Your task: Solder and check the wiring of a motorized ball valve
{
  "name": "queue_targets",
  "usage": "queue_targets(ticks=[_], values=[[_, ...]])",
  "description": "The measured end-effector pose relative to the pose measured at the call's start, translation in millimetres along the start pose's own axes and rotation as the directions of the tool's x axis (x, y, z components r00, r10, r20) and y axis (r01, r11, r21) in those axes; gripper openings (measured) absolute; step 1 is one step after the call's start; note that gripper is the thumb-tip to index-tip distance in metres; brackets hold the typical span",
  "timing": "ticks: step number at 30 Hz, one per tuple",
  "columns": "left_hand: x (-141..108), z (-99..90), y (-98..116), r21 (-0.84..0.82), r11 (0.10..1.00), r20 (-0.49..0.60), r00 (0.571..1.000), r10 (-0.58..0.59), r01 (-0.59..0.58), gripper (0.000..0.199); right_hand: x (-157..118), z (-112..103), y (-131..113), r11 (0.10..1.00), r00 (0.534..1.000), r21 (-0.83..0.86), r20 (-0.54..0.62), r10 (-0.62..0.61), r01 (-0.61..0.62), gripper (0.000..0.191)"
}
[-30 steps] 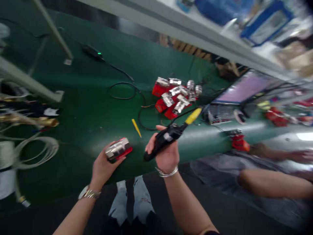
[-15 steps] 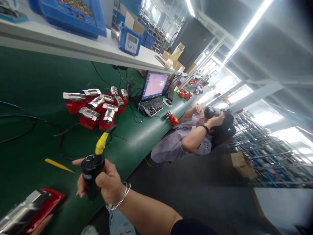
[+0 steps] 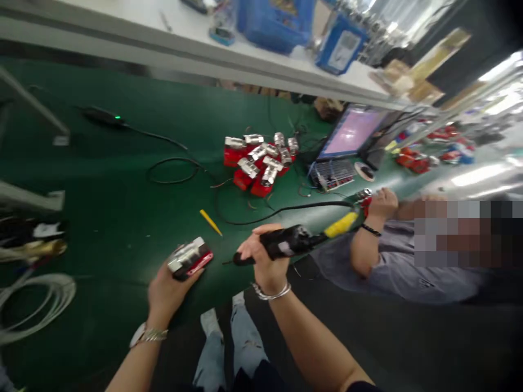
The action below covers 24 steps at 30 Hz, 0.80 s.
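Observation:
My left hand (image 3: 165,294) is closed around a red block with a shiny metal fitting (image 3: 188,257) on top, held near the front of the green bench. My right hand (image 3: 269,272) grips a black electric screwdriver (image 3: 286,242) lying almost level. Its thin bit points left, towards the red block but apart from it. Yellow wrapping (image 3: 342,224) covers the cable end, and a black cable runs from there back across the bench. A narrow yellow strip (image 3: 211,222) lies on the bench just beyond the two hands.
Several red blocks with metal fittings (image 3: 261,163) stand grouped behind my hands. A laptop (image 3: 347,136) is to their right. A seated co-worker (image 3: 392,261) is close on the right. A white shelf (image 3: 163,43) with blue bins spans the back; coiled pale tubing (image 3: 44,310) lies left.
The view has swung left and down, bringing my left hand fully into sight. In my right hand, the screwdriver has tipped from upright to nearly level. The co-worker's arms have lowered towards the bench.

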State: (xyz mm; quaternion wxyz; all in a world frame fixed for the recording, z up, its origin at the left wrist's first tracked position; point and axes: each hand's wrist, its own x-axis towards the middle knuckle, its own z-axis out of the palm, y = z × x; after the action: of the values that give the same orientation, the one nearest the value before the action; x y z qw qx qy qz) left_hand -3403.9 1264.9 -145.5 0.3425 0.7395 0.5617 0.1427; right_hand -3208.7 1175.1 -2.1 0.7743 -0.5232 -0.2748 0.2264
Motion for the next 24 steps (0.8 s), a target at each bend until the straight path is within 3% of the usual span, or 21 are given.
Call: queue_targets(ticks=[4, 8, 17, 24], values=[[-1.5, 5.4, -14.7, -0.026, 0.993, -0.052, 0.992, 0.113, -0.114, 0.061, 1.9, 21.8, 15.4, 0.992, 0.992, -0.017, 0.05, -0.12, 0.121, 0.019], [-1.2, 9.3, -16.8, -0.092, 0.976, -0.084, 0.979, 0.188, -0.195, 0.071, 0.2, 40.8, 29.0, 0.983, 0.98, 0.005, 0.079, -0.185, 0.185, 0.016], [-1.1, 7.6, -25.7, -0.178, 0.955, -0.074, 0.971, 0.225, -0.235, 0.068, -6.4, 51.8, 57.1, 0.935, 0.942, -0.188, 0.214, -0.259, 0.3, 0.018], [-1.4, 12.4, -30.9, -0.184, 0.947, -0.119, 0.962, 0.245, -0.264, 0.073, -9.1, 64.3, 55.8, 0.93, 0.923, -0.15, 0.251, -0.293, 0.336, 0.016]])
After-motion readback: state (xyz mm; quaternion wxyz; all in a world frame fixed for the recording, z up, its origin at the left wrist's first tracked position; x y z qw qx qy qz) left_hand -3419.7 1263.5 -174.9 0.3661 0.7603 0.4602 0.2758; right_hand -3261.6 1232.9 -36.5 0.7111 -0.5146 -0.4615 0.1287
